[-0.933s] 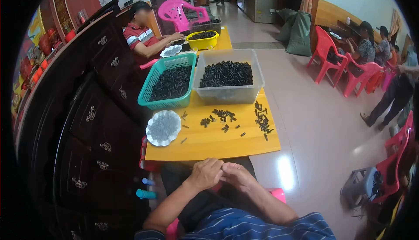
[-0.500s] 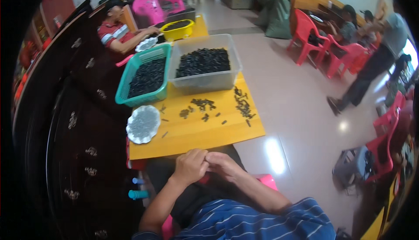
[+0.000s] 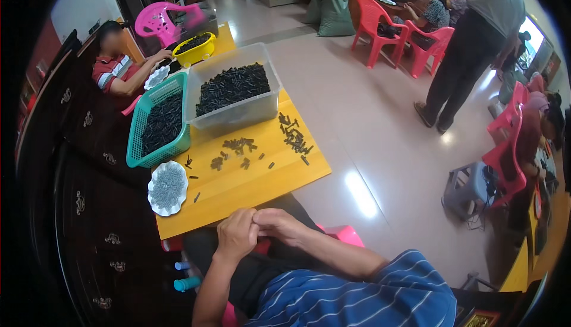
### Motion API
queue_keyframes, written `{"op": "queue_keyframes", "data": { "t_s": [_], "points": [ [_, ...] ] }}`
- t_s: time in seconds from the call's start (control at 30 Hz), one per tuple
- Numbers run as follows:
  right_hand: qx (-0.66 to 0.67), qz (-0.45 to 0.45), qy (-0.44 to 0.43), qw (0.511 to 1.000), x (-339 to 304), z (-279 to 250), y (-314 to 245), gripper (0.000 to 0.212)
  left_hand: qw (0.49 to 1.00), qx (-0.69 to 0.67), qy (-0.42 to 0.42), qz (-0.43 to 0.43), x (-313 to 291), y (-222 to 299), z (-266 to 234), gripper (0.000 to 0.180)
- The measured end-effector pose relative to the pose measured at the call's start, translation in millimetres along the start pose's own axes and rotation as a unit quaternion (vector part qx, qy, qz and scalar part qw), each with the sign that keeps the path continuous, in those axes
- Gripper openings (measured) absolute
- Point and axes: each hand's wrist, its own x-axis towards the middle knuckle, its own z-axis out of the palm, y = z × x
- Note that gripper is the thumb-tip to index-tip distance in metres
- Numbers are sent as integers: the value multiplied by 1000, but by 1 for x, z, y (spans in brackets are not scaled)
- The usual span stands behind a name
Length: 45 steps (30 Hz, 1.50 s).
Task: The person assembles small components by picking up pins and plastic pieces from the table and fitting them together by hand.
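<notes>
My left hand (image 3: 237, 233) and my right hand (image 3: 279, 226) meet over my lap, just below the near edge of the yellow table (image 3: 262, 187). Both are closed, fingertips pressed together; whatever they hold is hidden. Small dark tube-like pieces lie loose on the tabletop, in a middle group (image 3: 239, 145) and a right-hand group (image 3: 294, 136). A white scalloped dish (image 3: 168, 188) of tiny grey pieces sits at the table's left edge. Behind it stand a green basket (image 3: 133, 142) and a clear plastic bin (image 3: 229, 121), both filled with black pieces.
Farther back is a yellow basin (image 3: 205, 48), where a person in a red shirt (image 3: 119, 71) sits. Dark cabinets (image 3: 95, 208) line my left. Another person (image 3: 476, 35) stands on the right, near red chairs (image 3: 380, 32). A grey stool (image 3: 467, 187) is on the floor.
The view has swung to the right, so the table and containers sit farther left. My hands stay pressed together. The standing person shows larger and more fully.
</notes>
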Motion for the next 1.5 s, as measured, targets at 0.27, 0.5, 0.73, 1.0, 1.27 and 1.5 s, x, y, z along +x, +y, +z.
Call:
{"op": "queue_keyframes", "data": {
  "t_s": [0.27, 0.5, 0.73, 1.0, 1.27, 1.5],
  "points": [
    [5, -6, 17, 1000, 0, 4, -1, 16, 1000, 8, 15, 21, 2, 0, 2, 16],
    [14, -13, 1, 1000, 3, -1, 2, 16, 1000, 9, 10, 19, 1, -4, 4, 16],
    [13, -14, 14, 1000, 4, 0, 3, 17, 1000, 16, 2, 14, 0, -3, 2, 18],
    [24, -5, 40, 999, -1, 6, -2, 18, 1000, 8, 5, 8, 0, -3, 4, 22],
    [18, -20, 14, 1000, 1, 4, 1, 15, 1000, 5, 4, -4, -3, -4, 4, 22],
    [5, -12, 16, 1000, 3, 4, 1, 16, 1000, 11, 1, 0, -3, -3, 0, 26]
  ]
}}
